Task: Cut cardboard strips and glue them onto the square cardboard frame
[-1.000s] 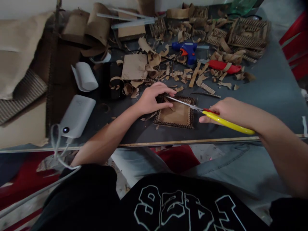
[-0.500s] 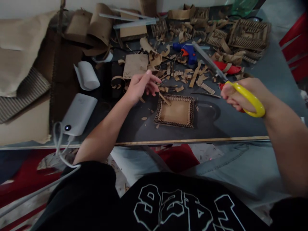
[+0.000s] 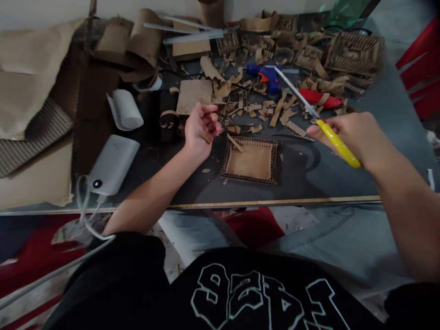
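Observation:
My left hand (image 3: 202, 127) is turned palm up left of a small square cardboard tray (image 3: 252, 174), its fingers loosely curled. A short cardboard strip (image 3: 205, 137) rests against its palm. Another thin strip (image 3: 235, 143) leans over the tray's upper left corner. The tray lies flat, with corrugated edges built up round a plain brown base. To the right, my right hand (image 3: 350, 137) grips yellow-handled scissors (image 3: 335, 140) above the table. Their blades point up and left, towards a blue glue gun (image 3: 271, 79), and look closed.
Cardboard scraps (image 3: 264, 110) litter the middle of the table (image 3: 309, 181). Corrugated pieces (image 3: 354, 55) stand at the back right. At left are a white power bank (image 3: 115, 162) with a cable, a white roll (image 3: 125, 110) and cardboard sheets (image 3: 30, 169). Glue sticks (image 3: 192, 35) lie behind.
My left hand has drawn back slightly from the tray and rolled palm up, the short strip moving with it. My right hand has turned the scissors and shifted slightly left.

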Action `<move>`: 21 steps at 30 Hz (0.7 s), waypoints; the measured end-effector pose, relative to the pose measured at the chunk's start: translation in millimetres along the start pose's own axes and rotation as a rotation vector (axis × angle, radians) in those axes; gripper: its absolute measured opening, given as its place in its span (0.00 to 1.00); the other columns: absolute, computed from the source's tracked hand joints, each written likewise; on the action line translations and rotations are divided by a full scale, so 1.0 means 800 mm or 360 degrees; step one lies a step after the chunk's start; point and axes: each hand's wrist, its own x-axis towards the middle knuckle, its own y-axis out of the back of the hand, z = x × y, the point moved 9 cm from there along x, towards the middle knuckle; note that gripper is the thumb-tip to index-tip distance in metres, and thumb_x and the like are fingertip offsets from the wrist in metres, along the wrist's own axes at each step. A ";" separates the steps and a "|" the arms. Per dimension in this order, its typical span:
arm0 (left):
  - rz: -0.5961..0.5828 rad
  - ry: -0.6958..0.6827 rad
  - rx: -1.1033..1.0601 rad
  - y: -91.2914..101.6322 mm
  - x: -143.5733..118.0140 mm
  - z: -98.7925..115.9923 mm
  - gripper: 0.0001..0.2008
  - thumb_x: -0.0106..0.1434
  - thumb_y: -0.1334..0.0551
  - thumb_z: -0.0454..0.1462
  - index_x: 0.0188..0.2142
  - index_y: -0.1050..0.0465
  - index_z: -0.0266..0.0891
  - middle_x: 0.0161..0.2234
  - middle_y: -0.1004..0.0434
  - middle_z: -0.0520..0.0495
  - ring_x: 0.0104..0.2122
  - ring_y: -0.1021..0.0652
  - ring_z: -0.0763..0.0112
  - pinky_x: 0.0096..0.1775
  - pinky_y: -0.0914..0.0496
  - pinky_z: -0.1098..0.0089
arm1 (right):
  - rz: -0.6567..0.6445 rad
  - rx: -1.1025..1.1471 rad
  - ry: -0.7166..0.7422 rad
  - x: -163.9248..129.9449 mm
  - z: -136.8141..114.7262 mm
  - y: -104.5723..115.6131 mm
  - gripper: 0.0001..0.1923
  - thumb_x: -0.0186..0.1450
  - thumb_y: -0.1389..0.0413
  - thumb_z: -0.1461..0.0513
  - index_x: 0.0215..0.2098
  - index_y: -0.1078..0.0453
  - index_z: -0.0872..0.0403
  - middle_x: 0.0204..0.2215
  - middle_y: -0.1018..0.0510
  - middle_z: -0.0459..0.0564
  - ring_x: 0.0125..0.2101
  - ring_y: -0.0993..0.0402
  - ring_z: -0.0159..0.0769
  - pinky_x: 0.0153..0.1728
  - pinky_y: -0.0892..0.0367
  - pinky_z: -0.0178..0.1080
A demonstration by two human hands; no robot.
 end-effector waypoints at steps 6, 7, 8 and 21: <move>0.0033 0.0013 0.0046 0.002 -0.002 -0.004 0.36 0.63 0.55 0.71 0.38 0.31 0.45 0.28 0.25 0.51 0.23 0.26 0.76 0.22 0.38 0.68 | 0.0003 -0.0518 -0.0404 0.003 0.033 0.016 0.50 0.64 0.63 0.27 0.46 0.23 0.59 0.38 0.21 0.72 0.37 0.27 0.53 0.31 0.49 0.45; 0.0012 0.0041 0.0028 0.004 0.001 -0.006 0.36 0.63 0.56 0.71 0.39 0.30 0.45 0.29 0.23 0.52 0.23 0.26 0.76 0.21 0.39 0.68 | 0.0026 -0.0562 -0.0456 0.004 0.042 0.020 0.49 0.64 0.62 0.28 0.50 0.23 0.58 0.41 0.21 0.74 0.41 0.25 0.58 0.32 0.49 0.46; -0.0011 0.0074 -0.0005 0.006 0.004 -0.010 0.37 0.63 0.57 0.71 0.41 0.29 0.46 0.30 0.22 0.52 0.22 0.26 0.77 0.20 0.41 0.67 | 0.0034 -0.0598 -0.0494 0.006 0.051 0.023 0.48 0.65 0.60 0.29 0.53 0.23 0.58 0.44 0.21 0.75 0.45 0.24 0.61 0.33 0.49 0.47; -0.0314 0.0000 -0.0082 -0.036 -0.032 0.011 0.35 0.57 0.46 0.73 0.46 0.29 0.51 0.23 0.31 0.58 0.12 0.52 0.83 0.15 0.60 0.64 | 0.0033 -0.0638 -0.0524 0.022 0.091 0.026 0.41 0.65 0.51 0.32 0.58 0.25 0.53 0.47 0.20 0.70 0.45 0.25 0.52 0.33 0.49 0.47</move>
